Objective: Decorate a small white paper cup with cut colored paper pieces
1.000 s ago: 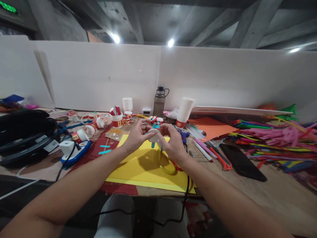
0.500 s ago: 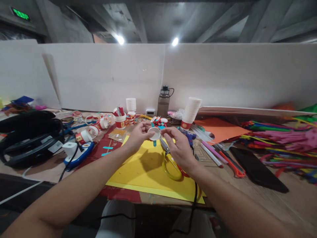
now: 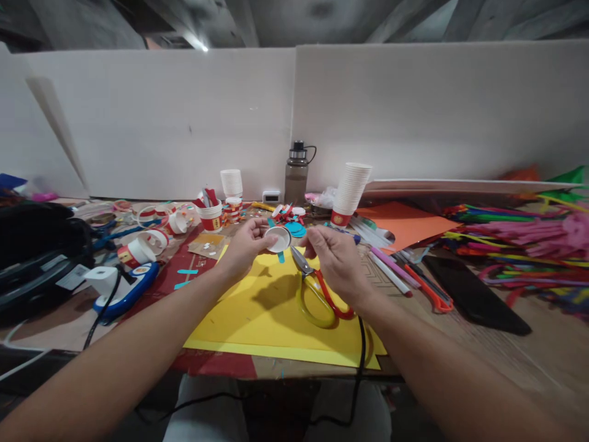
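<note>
My left hand [image 3: 243,250] holds a small white paper cup [image 3: 278,239] between thumb and fingers, its open mouth facing me. Teal strips stick out from the cup above and below. To the right of the cup, my right hand [image 3: 339,261] is closed with thumb and fingertips together; whatever may be between them is too small to make out. Beneath it, on yellow paper [image 3: 257,322], lie scissors [image 3: 304,269] with one yellow and one red handle. Teal paper discs [image 3: 295,229] and red-and-white scraps [image 3: 288,213] are behind the cup.
Stacked paper cups [image 3: 352,193] and a water bottle [image 3: 296,175] stand at the back. Markers [image 3: 390,275], an orange-handled tool [image 3: 430,288], a black phone [image 3: 476,294] and colourful pipe cleaners [image 3: 529,236] lie right. A blue-and-white power strip [image 3: 126,293] is left; a black cable [image 3: 361,368] crosses the front edge.
My right hand has moved away from the cup's rim, leaving a gap. My left hand still holds the cup. The view has tilted down and shifted slightly right.
</note>
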`<state>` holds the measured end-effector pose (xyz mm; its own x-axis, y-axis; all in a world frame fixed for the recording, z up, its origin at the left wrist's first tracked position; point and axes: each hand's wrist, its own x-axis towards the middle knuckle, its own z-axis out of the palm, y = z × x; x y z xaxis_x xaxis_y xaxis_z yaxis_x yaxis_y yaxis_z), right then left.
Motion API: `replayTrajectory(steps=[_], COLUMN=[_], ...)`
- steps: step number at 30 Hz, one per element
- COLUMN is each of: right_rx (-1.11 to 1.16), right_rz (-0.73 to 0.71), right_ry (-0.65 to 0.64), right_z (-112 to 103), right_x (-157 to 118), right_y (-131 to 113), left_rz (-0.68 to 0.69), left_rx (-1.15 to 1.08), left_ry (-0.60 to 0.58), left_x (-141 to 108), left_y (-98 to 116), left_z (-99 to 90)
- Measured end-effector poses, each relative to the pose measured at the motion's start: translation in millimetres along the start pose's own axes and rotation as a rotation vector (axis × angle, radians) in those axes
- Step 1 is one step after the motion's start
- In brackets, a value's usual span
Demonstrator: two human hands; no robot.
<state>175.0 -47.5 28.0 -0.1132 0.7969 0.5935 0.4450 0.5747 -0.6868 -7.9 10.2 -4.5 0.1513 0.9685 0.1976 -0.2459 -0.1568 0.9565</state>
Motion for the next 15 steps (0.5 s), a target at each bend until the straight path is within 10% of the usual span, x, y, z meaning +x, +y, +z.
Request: replayTrajectory(steps=[5, 15], right_rx=[-0.246, -1.051], right_rz=[0.138, 0.619], right_ry=[0.094, -0.276], right_z=[-24.7, -49.6], right_x=[19.3, 23.4], right_y=[16.2, 68.9], left_rz=[-0.053, -0.031], left_rx=[0.009, -0.158], left_ry=[-0.019, -0.067], left_x=[-1.3, -0.3], left_y=[0.8, 1.0], left_z=[2.2, -0.4])
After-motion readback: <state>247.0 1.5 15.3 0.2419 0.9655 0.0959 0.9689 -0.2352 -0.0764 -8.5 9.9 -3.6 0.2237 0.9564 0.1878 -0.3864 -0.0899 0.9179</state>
